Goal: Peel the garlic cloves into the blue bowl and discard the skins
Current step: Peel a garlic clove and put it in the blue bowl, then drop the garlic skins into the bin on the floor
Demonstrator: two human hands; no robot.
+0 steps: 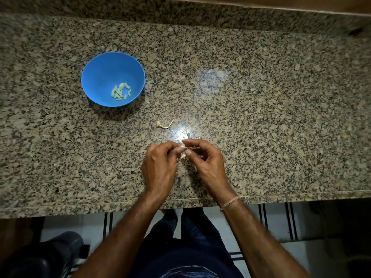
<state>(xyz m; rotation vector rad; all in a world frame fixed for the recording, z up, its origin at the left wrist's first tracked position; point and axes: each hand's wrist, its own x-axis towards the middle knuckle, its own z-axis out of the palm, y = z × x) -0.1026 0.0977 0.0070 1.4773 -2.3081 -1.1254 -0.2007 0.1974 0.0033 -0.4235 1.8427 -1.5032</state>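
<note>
**Both hands pinched on one clove, well clear of the bowl**

Fingertips (179, 150) first: thumbs and forefingers of both hands meet tip to tip, pinching a small garlic clove (183, 156) between them. A pale sliver of it shows just under the thumbs, and thin papery skin (181, 145) pokes out between the forefingers. The left hand (160, 165) curls in knuckles up. The right hand (206, 163) has its other fingers bent loosely behind the pinch, and there's a thin bracelet (229, 202) on that wrist.

Out from there, a dry stem scrap (164, 125) lies on the granite counter (261, 97), between the hands and the blue bowl (104, 71), apart from both. The bowl sits upright, with the hands well to its right and nearer the person. Inside it, a small heap of peeled cloves (120, 92) rests low against the bowl's near wall. Bright glare shines on the stone right of the bowl, just beyond the fingertips.
</note>
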